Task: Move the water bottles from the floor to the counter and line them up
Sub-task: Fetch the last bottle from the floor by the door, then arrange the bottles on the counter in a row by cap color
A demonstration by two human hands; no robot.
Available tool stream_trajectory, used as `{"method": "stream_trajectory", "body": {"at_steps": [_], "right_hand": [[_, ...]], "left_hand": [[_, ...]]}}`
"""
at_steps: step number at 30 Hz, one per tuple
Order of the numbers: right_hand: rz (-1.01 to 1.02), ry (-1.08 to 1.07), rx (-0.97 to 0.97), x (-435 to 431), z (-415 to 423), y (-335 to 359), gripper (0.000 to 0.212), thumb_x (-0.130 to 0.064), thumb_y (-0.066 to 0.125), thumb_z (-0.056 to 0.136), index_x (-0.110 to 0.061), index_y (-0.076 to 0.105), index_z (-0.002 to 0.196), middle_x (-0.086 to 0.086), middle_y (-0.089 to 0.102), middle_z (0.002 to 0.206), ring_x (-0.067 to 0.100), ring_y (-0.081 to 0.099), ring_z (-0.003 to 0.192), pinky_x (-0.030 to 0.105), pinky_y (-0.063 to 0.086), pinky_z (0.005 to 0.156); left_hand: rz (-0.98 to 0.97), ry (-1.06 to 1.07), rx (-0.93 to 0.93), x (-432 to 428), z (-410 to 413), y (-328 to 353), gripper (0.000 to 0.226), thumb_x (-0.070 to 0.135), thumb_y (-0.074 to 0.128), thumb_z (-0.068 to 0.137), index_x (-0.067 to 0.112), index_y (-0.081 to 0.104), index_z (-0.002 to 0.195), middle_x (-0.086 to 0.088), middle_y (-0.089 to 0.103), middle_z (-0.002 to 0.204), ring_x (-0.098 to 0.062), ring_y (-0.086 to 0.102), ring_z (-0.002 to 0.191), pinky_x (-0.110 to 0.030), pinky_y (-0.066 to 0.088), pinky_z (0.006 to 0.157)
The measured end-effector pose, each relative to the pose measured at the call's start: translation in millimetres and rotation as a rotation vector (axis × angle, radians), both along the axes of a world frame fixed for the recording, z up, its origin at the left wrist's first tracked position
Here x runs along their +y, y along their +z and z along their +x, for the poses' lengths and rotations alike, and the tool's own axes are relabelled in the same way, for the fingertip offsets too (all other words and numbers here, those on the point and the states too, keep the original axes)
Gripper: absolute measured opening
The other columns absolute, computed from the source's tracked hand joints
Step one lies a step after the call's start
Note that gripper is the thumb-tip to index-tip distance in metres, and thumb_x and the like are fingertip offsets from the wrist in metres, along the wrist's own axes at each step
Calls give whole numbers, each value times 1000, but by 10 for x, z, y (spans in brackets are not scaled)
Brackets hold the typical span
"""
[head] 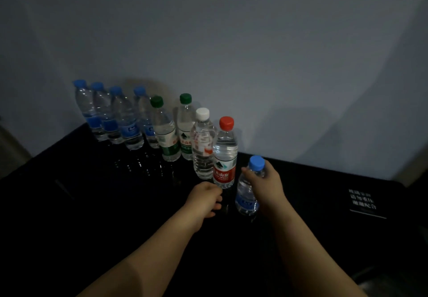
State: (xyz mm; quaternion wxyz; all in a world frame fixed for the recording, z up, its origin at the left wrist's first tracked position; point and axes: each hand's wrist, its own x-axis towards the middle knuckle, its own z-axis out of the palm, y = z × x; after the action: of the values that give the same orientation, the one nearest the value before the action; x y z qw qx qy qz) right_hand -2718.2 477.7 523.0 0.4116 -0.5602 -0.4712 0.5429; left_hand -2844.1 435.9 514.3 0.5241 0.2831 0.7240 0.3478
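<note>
Dim room, plain grey-blue wall [231, 30] behind, glossy black counter [92, 204] running from near left to far right. Bottle reflections show faintly in its surface.

On the counter, a slanting line of upright water bottles, far left to near right:
- four blue-capped bottles [126, 120] at the far-left end, close against the wall, packed so that they overlap in view
- first green-capped bottle [166, 134], just right of the blue group
- second green-capped bottle [185, 130], slightly farther back, beside the first
- white-capped bottle [202, 143], nearer, clear with a red-and-white label
- red-capped bottle [224, 157], nearer again, red label low on its body, partly overlapping the white-capped one in view

Right hand [266, 185]: fingers and thumb wrapped round the shoulder of a fifth blue-capped bottle [246, 194], just below its cap. That bottle leans slightly, at the near-right end of the line, just beside the red-capped bottle. Its base is down at counter level (whether it actually rests there, cannot tell).

Left hand [205, 200]: fingers curled, knuckles up, right at the foot of the red-capped bottle. Whether it grips the base or only sits beside it cannot be made out in this light.

Both forearms are bare, reaching in from the near edge.

Far right on the counter, well apart from the bottles: a dark sign [362, 201] with white characters, too blurred to read.
</note>
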Motion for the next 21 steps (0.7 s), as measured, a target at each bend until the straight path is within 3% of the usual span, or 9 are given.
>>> {"method": "stream_trajectory", "body": {"at_steps": [6,9,12,15,17,19,21], "right_hand": [[10,-115,-52,124,-202,11,16,-19,63,87,-24,53,99,0,61,100,23,60,104,48,46,100],[6,-151,-52,43,-239,23,47,-20,67,84,-19,46,126,4,55,121,24,55,115,46,44,102],[-37,-225,-62,-111,-279,-3,84,-24,76,75,-22,28,144,9,38,144,31,45,128,53,38,107],[-86,-260,-68,-326,-278,14,85,-21,73,78,-17,23,146,14,36,146,32,45,129,48,39,107],[-125,-219,-78,-489,-242,36,73,-15,69,82,-11,29,142,14,43,141,27,52,120,40,44,99],[-135,-160,-118,-658,-219,67,61,-12,66,84,-8,36,138,13,50,134,14,58,95,24,49,80],[-108,-151,-175,-791,-197,70,55,-13,65,85,-10,40,134,11,51,131,6,53,79,16,43,60]], "left_hand": [[-2,-137,2,153,-278,-44,17,23,46,96,24,51,80,3,57,83,-12,55,76,-24,42,65],[20,-180,11,146,-378,-39,17,24,46,96,24,51,80,2,58,84,-12,54,75,-24,42,65],[56,-207,31,80,-444,5,17,22,46,95,25,52,80,3,58,83,-12,54,74,-23,42,63],[108,-229,62,-33,-485,73,11,21,47,95,22,54,87,2,57,85,-11,53,72,-22,41,61],[135,-245,85,-123,-500,117,9,21,47,95,19,56,93,1,58,88,-12,54,74,-22,41,61],[166,-274,126,-236,-506,167,9,20,47,95,19,56,93,0,58,87,-13,55,75,-23,41,60],[197,-301,183,-362,-516,210,12,19,48,94,22,57,85,2,58,84,-13,56,74,-23,42,60]]}}
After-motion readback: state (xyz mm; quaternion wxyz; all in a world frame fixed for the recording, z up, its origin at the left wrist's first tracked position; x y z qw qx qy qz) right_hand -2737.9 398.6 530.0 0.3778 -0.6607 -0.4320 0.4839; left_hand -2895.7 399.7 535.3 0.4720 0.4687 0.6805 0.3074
